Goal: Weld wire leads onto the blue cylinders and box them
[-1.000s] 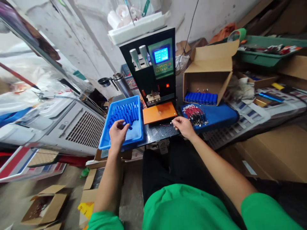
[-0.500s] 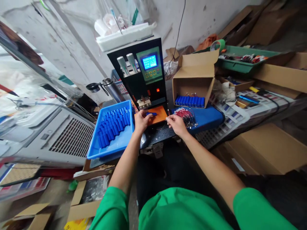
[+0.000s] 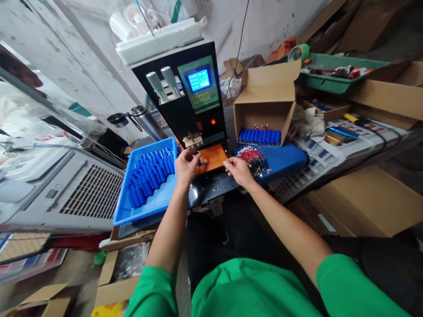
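Observation:
My left hand (image 3: 186, 167) is closed around a blue battery cell (image 3: 198, 159), mostly hidden by the fingers, at the left end of an orange board (image 3: 214, 157). Just above this hand are the electrodes (image 3: 193, 140) of a black spot welder (image 3: 178, 115) with a lit blue screen. Off the board's right end, my right hand (image 3: 239, 171) pinches a thin wire lead (image 3: 226, 154), whose tip stands up past the fingers. Close beside that hand lies a pile of red and black wire leads (image 3: 254, 160) with white connectors.
At left, a blue tray (image 3: 145, 215) holds rows of blue battery cells (image 3: 148, 174). An open cardboard box (image 3: 264, 94) with more cells stands behind the wire pile. A steel flask (image 3: 148, 122) is behind the tray. A green bin (image 3: 343, 83) sits at the back right.
My left hand has turned the battery cell, which lay flat across the board, so that less of it shows. My right hand keeps its pinch, and the camera view has shifted slightly.

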Action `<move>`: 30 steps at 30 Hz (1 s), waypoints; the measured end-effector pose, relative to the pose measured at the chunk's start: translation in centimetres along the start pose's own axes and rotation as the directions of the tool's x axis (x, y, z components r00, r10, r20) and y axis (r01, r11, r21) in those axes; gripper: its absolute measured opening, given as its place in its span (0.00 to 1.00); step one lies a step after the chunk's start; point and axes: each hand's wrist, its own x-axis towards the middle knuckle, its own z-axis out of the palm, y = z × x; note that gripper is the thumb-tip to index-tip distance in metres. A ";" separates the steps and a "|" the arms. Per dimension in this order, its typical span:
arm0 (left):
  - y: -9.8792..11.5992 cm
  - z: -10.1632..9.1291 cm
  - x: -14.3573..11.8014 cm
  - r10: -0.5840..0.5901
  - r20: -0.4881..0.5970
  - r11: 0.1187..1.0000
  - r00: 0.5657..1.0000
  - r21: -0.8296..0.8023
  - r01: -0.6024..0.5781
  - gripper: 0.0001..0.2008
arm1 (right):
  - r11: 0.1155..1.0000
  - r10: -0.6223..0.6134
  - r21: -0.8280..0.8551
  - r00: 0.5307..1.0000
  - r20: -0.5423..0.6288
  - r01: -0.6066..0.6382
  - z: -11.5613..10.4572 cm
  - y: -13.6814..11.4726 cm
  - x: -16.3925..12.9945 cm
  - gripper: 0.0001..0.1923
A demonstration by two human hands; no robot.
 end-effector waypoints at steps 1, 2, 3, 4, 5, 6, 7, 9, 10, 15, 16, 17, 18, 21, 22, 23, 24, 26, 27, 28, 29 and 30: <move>-0.2 -0.1 -0.1 -0.005 0.016 1.000 1.000 0.016 0.004 0.14 | 1.000 -0.004 -0.004 1.000 0.002 0.004 -0.1 0.0 0.0 0.25; -0.5 -0.1 -0.2 -0.013 0.042 0.999 0.999 0.035 0.012 0.14 | 1.000 -0.008 -0.007 1.000 0.004 0.008 -0.1 -0.1 0.1 0.25; -0.7 -0.2 -0.3 -0.023 0.075 0.999 0.997 0.050 0.019 0.13 | 1.000 -0.011 -0.010 1.000 0.005 0.011 -0.2 -0.2 0.2 0.25; -0.9 -0.2 -0.4 -0.030 0.110 0.998 0.993 0.055 0.024 0.13 | 1.000 -0.015 -0.011 1.000 0.007 0.015 -0.2 -0.2 0.3 0.25; -1.1 -0.2 -0.5 -0.032 0.139 0.998 0.990 0.048 0.026 0.12 | 1.000 -0.018 -0.013 1.000 0.009 0.019 -0.1 -0.3 0.4 0.24; -1.2 -0.1 -0.6 -0.028 0.157 0.999 0.987 0.037 0.022 0.12 | 1.000 -0.022 -0.013 1.000 0.011 0.022 0.0 -0.3 0.5 0.24; -1.2 0.1 -0.6 -0.019 0.160 1.000 0.987 0.025 0.015 0.12 | 1.000 -0.027 -0.014 1.000 0.013 0.027 0.2 -0.4 0.6 0.24; -1.2 0.6 -0.6 -0.003 0.143 1.000 0.990 0.009 0.002 0.12 | 0.999 -0.036 -0.016 0.999 0.016 0.036 0.6 -0.5 0.8 0.24; -1.1 1.0 -0.6 0.000 0.132 1.000 0.991 0.003 0.000 0.12 | 0.999 -0.040 -0.016 0.999 0.015 0.041 0.8 -0.5 0.9 0.25; -1.0 2.0 -0.7 -0.017 0.108 0.998 0.994 -0.056 0.024 0.11 | 0.994 -0.102 -0.044 0.995 0.009 0.102 1.7 -0.8 2.1 0.25; -1.1 2.1 -0.7 -0.017 0.114 0.997 0.993 -0.067 0.024 0.11 | 0.991 -0.123 -0.054 0.992 0.007 0.123 1.9 -0.8 2.5 0.24; -1.1 2.1 -0.8 -0.013 0.119 0.997 0.993 -0.076 0.022 0.10 | 0.988 -0.142 -0.062 0.990 0.005 0.142 2.2 -0.8 2.9 0.24; -1.2 2.1 -0.8 -0.008 0.121 0.996 0.993 -0.082 0.018 0.09 | 0.985 -0.157 -0.068 0.988 0.001 0.157 2.5 -0.8 3.4 0.23; -1.4 2.2 -1.0 0.017 0.111 0.997 0.994 -0.078 -0.008 0.07 | 0.982 -0.178 -0.055 0.984 0.008 0.178 3.9 -0.5 4.8 0.23; -1.4 2.2 -1.0 0.028 0.108 0.997 0.994 -0.072 -0.020 0.08 | 0.983 -0.180 -0.040 0.983 0.019 0.181 4.4 -0.4 5.2 0.23; -1.5 2.2 -1.0 0.039 0.107 0.997 0.993 -0.067 -0.032 0.09 | 0.983 -0.182 -0.022 0.983 0.030 0.183 4.8 -0.2 5.6 0.22; -1.6 2.3 -1.0 0.050 0.107 0.997 0.993 -0.064 -0.044 0.10 | 0.983 -0.185 -0.004 0.982 0.040 0.185 5.3 -0.1 6.0 0.22; -1.9 2.3 -1.0 0.070 0.102 0.996 0.992 -0.061 -0.064 0.11 | 0.981 -0.194 0.023 0.980 0.053 0.193 6.0 0.3 6.6 0.22; -2.1 2.3 -1.0 0.078 0.099 0.996 0.992 -0.062 -0.072 0.12 | 0.979 -0.201 0.028 0.978 0.055 0.200 6.3 0.4 6.8 0.22; -2.3 2.4 -1.0 0.084 0.096 0.995 0.992 -0.063 -0.079 0.12 | 0.978 -0.209 0.026 0.976 0.057 0.208 6.5 0.6 7.0 0.21; -2.4 2.4 -1.0 0.090 0.094 0.994 0.991 -0.064 -0.084 0.12 | 0.976 -0.217 0.016 0.974 0.060 0.216 6.6 0.7 7.1 0.21; -2.6 2.4 -1.0 0.095 0.094 0.994 0.991 -0.066 -0.089 0.13 | 0.975 -0.224 -0.004 0.972 0.066 0.224 6.7 0.8 7.1 0.20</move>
